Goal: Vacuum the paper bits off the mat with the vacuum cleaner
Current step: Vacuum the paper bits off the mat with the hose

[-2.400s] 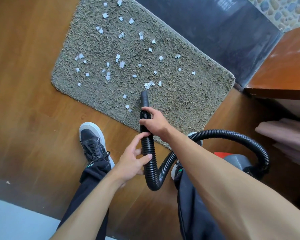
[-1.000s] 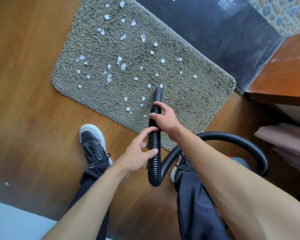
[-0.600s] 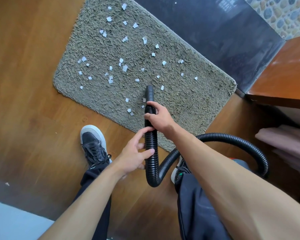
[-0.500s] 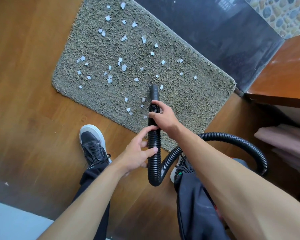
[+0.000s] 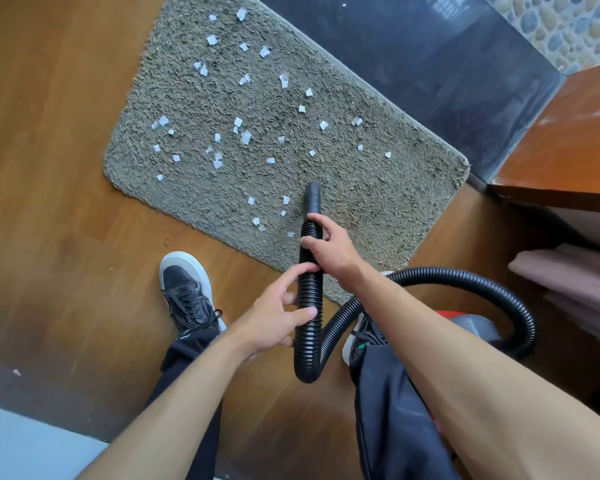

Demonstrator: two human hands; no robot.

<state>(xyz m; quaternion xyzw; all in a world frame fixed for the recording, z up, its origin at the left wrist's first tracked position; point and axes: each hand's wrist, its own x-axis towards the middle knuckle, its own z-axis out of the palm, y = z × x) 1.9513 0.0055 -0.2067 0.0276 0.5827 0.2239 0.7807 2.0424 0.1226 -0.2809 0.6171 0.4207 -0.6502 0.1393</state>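
A view looking down from a person's head at a wooden floor [image 5: 56, 188], where a shaggy grey-green mat [image 5: 378, 188] lies at an angle, strewn with small white paper bits [image 5: 246, 136]. Most bits are scattered across the far and left parts of the mat; a few lie near its front edge, just left of the nozzle. Both bare arms reach forward to a black ribbed vacuum hose [image 5: 310, 299]. The right hand [image 5: 329, 249] is wrapped around the hose just behind its smooth black nozzle [image 5: 314, 197], fingers curled tight on the ribs. The left hand [image 5: 274, 322] holds the hose lower down, thumb pressed on the near side and fingers spread loosely round the far side. The nozzle tip rests on the mat pile near the front edge, right of centre. Below the hands the hose loops down, bends back up and arcs right to the vacuum cleaner body [image 5: 471, 327], grey and red, partly hidden behind the right forearm. A black sneaker with a white sole [image 5: 187, 292] stands on the floor beside the mat, below dark trousers [image 5: 395, 427]. A dark tiled strip [image 5: 430, 64] borders the mat's far edge, and a brown wooden surface [image 5: 568, 140] sits at the right.
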